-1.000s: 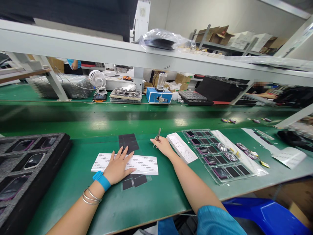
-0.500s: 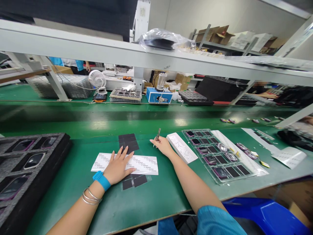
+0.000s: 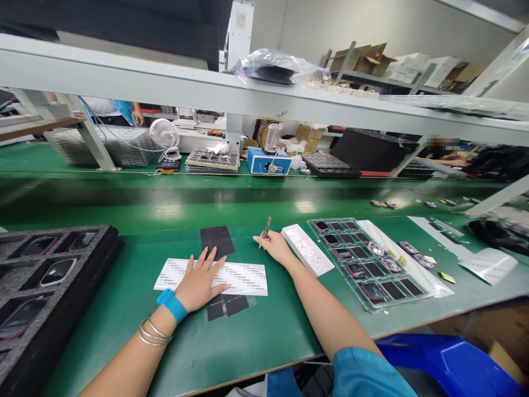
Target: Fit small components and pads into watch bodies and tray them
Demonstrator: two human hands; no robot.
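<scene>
My left hand (image 3: 202,281) lies flat with fingers spread on a white printed sheet (image 3: 248,278), pressing it to the green bench. Under that sheet runs a clear film with black rectangles (image 3: 217,241), showing above and below it. My right hand (image 3: 275,246) is closed around a pair of tweezers (image 3: 267,225), whose tips point down close to the bench. Just right of this hand lies a white card with small dark marks (image 3: 308,249). Beyond the card, a clear plastic tray (image 3: 359,295) holds several purple-framed parts and black pieces.
A dark foam tray (image 3: 95,281) with framed screens stands at the left. To the right lie white sheets (image 3: 487,267) and loose purple-framed parts (image 3: 413,253). Behind are a small fan (image 3: 164,134) and a blue box (image 3: 268,162). Co-workers are partly visible across the bench.
Both my hands, the sheet and the tweezers stay in place. In the background at left, a co-worker's arm and body have shifted slightly left.
</scene>
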